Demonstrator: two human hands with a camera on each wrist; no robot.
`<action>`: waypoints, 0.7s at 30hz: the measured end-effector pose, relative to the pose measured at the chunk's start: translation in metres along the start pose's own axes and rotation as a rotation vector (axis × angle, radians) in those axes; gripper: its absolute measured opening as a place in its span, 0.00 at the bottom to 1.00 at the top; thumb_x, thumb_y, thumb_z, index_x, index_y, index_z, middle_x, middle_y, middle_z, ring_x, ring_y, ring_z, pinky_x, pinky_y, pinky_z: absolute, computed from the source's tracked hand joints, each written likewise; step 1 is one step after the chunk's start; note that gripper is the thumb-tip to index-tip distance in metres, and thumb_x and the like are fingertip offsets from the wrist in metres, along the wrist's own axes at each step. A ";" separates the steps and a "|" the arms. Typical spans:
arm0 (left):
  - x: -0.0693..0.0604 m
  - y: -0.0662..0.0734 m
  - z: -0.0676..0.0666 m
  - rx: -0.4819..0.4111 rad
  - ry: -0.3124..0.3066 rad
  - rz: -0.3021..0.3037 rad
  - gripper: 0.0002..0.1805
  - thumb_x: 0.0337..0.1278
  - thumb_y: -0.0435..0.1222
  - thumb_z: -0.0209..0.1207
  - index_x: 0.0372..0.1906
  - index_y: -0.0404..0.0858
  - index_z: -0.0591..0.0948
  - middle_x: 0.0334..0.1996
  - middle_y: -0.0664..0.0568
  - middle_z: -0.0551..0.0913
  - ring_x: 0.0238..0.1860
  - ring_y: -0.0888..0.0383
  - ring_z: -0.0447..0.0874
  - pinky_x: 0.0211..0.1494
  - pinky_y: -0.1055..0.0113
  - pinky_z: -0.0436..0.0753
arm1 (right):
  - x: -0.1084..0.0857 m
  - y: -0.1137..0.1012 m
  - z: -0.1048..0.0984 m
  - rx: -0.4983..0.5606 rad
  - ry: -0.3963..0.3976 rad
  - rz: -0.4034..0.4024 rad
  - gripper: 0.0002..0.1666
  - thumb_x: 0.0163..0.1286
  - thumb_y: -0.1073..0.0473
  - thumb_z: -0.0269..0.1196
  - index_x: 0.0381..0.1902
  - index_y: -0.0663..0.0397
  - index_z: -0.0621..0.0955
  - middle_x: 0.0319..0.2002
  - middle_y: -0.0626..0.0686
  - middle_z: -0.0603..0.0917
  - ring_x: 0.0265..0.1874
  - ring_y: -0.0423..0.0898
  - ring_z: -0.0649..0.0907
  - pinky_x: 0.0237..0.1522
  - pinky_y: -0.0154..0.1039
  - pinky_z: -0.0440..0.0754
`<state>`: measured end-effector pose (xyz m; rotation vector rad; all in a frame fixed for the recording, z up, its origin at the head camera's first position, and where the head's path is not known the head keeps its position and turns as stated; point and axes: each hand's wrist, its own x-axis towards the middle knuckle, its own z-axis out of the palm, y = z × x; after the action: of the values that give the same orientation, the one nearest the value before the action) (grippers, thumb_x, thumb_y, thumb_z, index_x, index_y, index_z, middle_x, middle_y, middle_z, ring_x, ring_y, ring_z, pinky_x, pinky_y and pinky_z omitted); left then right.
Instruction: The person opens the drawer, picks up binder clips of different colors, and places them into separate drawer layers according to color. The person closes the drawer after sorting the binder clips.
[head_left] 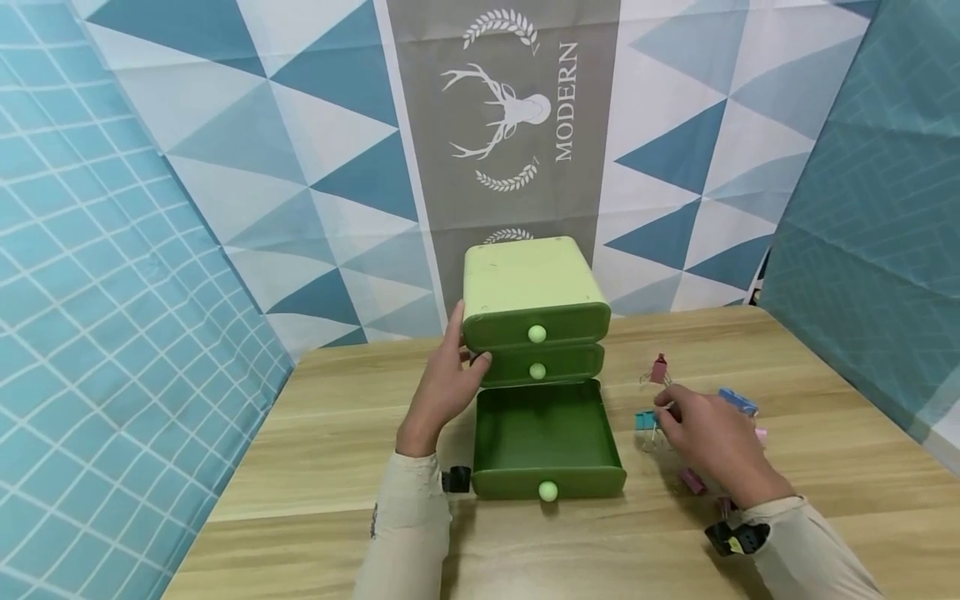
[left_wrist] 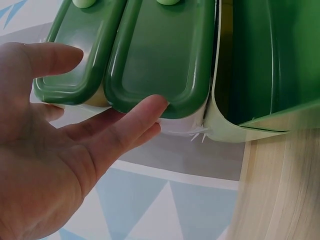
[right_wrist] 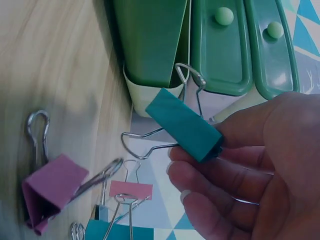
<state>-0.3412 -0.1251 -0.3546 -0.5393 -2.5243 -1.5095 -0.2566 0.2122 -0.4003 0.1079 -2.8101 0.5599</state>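
A small green drawer cabinet (head_left: 528,279) stands on the table, its bottom drawer (head_left: 510,483) pulled out so that the green floor inside shows. Against the cabinet's left side lies my left hand (head_left: 442,387), fingers extended and the thumb apart by the front of the upper drawers. To the right of the drawer, my right hand (head_left: 712,429) pinches a teal binder clip (right_wrist: 182,127) between thumb and fingers. Both wire handles of that clip stick out, and one end of it is hidden by the fingertips.
Several other binder clips lie on the right of the table: a red one (head_left: 659,369), a blue one (head_left: 738,402) and a magenta one (head_left: 693,481). In the right wrist view, a pink clip (right_wrist: 131,190) lies beyond. Patterned cloth (head_left: 345,167) hangs behind.
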 end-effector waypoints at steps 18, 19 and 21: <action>-0.002 -0.003 0.000 -0.017 0.001 0.023 0.46 0.72 0.39 0.57 0.79 0.68 0.41 0.69 0.48 0.70 0.65 0.45 0.74 0.59 0.48 0.79 | 0.007 -0.027 0.003 0.069 0.094 -0.040 0.09 0.73 0.58 0.57 0.41 0.55 0.82 0.23 0.48 0.79 0.15 0.43 0.71 0.17 0.40 0.66; -0.001 -0.003 -0.001 -0.018 0.003 0.021 0.46 0.72 0.39 0.57 0.79 0.69 0.41 0.69 0.48 0.70 0.65 0.45 0.74 0.59 0.48 0.79 | 0.008 -0.029 0.003 0.069 0.104 -0.043 0.09 0.73 0.58 0.57 0.41 0.55 0.82 0.24 0.49 0.80 0.16 0.43 0.72 0.17 0.39 0.67; -0.001 -0.002 -0.002 -0.023 0.006 0.020 0.46 0.72 0.39 0.56 0.79 0.68 0.41 0.68 0.48 0.70 0.65 0.44 0.74 0.58 0.47 0.79 | 0.010 -0.033 0.004 0.069 0.115 -0.048 0.09 0.72 0.58 0.58 0.40 0.55 0.83 0.24 0.48 0.81 0.17 0.43 0.72 0.18 0.39 0.68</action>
<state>-0.3414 -0.1280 -0.3555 -0.5609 -2.4920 -1.5324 -0.2628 0.1798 -0.3894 0.1514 -2.6709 0.6307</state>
